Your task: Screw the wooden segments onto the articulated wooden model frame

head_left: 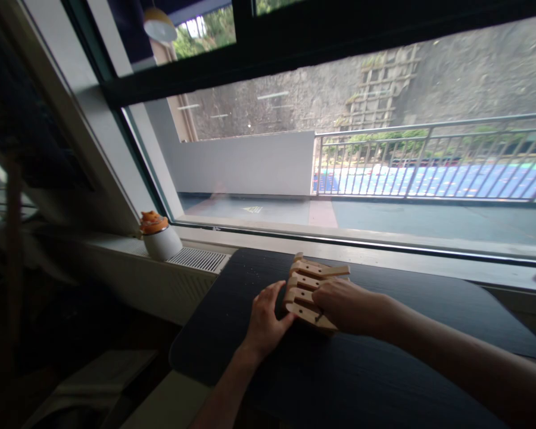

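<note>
A pale wooden slatted piece [306, 280] lies on the dark table, its several slats dotted with round dark holes and rounded at the left end. My left hand [265, 316] curves round that left end, thumb at the near corner and fingers along the side, gripping it. Over the right part of the slats, my right hand [346, 304] is closed, knuckles up. Its fingertips and whatever they hold are hidden. A small dark screw-like bit [318, 318] shows just below the right fingers, at the nearest slat.
The black table [259, 268] has rounded corners and stands against the window sill [384, 253]. Left of it, a white pot with an orange top [161, 237] sits on a radiator cover with a grille [201, 260]. Beyond the glass is a walkway with a metal railing [429, 161].
</note>
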`<state>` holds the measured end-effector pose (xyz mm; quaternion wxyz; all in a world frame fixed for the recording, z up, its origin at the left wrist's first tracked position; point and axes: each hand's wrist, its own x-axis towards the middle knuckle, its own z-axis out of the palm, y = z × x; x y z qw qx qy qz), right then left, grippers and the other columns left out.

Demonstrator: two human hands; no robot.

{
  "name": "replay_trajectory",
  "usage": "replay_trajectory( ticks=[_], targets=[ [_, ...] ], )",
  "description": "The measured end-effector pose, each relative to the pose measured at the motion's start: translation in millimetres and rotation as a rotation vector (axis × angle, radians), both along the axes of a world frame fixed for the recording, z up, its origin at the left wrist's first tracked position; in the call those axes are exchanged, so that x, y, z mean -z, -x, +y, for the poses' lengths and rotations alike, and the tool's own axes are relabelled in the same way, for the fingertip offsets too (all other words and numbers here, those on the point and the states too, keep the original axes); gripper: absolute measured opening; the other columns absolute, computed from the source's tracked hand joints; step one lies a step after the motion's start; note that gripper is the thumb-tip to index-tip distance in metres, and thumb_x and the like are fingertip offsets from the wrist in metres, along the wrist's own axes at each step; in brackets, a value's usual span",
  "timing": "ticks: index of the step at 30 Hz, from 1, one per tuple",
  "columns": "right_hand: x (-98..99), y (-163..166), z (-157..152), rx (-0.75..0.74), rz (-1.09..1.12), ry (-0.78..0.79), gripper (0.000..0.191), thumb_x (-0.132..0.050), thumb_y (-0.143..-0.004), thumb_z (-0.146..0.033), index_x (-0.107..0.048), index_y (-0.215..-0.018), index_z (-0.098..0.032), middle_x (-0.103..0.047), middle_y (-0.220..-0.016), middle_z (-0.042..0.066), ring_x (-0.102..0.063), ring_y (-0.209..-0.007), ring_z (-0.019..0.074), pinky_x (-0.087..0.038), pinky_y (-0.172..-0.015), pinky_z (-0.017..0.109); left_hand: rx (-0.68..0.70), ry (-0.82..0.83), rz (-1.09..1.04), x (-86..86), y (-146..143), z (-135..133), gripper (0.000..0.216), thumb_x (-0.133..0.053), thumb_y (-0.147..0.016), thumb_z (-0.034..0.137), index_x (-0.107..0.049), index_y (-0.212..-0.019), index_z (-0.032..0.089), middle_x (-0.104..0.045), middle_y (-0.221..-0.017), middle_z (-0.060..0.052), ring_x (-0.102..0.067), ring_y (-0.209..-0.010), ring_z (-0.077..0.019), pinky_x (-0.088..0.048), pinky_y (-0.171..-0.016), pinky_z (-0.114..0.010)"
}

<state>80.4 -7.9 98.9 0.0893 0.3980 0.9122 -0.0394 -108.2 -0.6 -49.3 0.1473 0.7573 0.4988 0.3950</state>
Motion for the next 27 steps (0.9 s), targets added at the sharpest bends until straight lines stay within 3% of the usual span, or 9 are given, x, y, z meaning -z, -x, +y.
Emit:
replay_trajectory(
  ticks=[5,9,11,13,16,20,27],
  targets=[
    [6.0,13,13,-0.030,0.037,-0.128,0.023,-0.055,-0.079,-0.006,-0.070,-0.093,-0.015,-0.069,-0.093,0.010,-0.062,-0.085,0.0211,-0.042,-0.080,0.033,-0.075,0.030,-0.094,-14.0,11,22,0.054,-0.063,-0.075,0.025,-0.046,-0.125,0.020,-0.056,-0.124,-0.009,-0.052,-0.118,-0.0233,-0.040,-0.103,-0.043],
    [-1.5,24,28,0.063,-0.059,-0.066,0.014,-0.059,-0.074,-0.009,-0.070,-0.079,-0.015,-0.069,-0.086,0.009,-0.063,-0.079,0.0206,-0.044,-0.078,0.034,-0.177,0.130,-0.270,-10.3,-7,0,0.024,-0.052,-0.083,0.029,-0.055,-0.104,0.018,-0.061,-0.101,-0.007,-0.060,-0.097,-0.0200,-0.050,-0.087,-0.036],
    [-5.9,29,32,0.074,-0.077,-0.048,0.011,-0.062,-0.072,-0.010,-0.070,-0.077,-0.015,-0.068,-0.083,0.008,-0.063,-0.079,0.0199,-0.045,-0.077,0.033,-0.134,0.143,-0.355,-6.7,-21,-17,0.020,-0.050,-0.085,0.033,-0.055,-0.098,0.018,-0.061,-0.094,-0.006,-0.060,-0.090,-0.0189,-0.051,-0.082,-0.034],
    [-8.8,32,34,0.087,-0.090,-0.040,0.010,-0.063,-0.072,-0.012,-0.070,-0.078,-0.015,-0.068,-0.080,0.007,-0.063,-0.079,0.0196,-0.045,-0.078,0.034,-0.008,0.141,-0.397,-4.0,-34,-31,0.017,-0.052,-0.084,0.030,-0.054,-0.098,0.020,-0.059,-0.093,-0.004,-0.058,-0.088,-0.0180,-0.051,-0.081,-0.033],
    [-10.4,33,33,0.098,-0.106,-0.033,0.011,-0.065,-0.070,-0.014,-0.071,-0.080,-0.015,-0.068,-0.079,0.006,-0.063,-0.080,0.0204,-0.045,-0.078,0.035,0.157,0.015,-0.382,0.0,-48,-43,0.027,-0.064,-0.073,0.027,-0.056,-0.099,0.020,-0.055,-0.099,-0.006,-0.056,-0.094,-0.0210,-0.051,-0.084,-0.034],
    [-11.6,31,29,0.082,-0.117,-0.028,0.013,-0.067,-0.067,-0.013,-0.071,-0.079,-0.015,-0.069,-0.081,0.008,-0.064,-0.081,0.0221,-0.045,-0.079,0.036,0.121,-0.046,-0.356,8.3,-56,-41,0.030,-0.069,-0.070,0.020,-0.059,-0.099,0.021,-0.053,-0.101,-0.007,-0.056,-0.094,-0.0215,-0.052,-0.084,-0.035],
    [-15.7,35,25,0.073,-0.141,-0.022,0.017,-0.062,-0.068,-0.006,-0.072,-0.079,-0.013,-0.070,-0.085,0.010,-0.065,-0.083,0.0246,-0.046,-0.076,0.037,0.058,-0.106,-0.339,16.5,-58,-40,0.024,-0.059,-0.078,0.008,-0.062,-0.098,0.020,-0.054,-0.096,-0.006,-0.058,-0.090,-0.0184,-0.052,-0.085,-0.032]
  ],
)
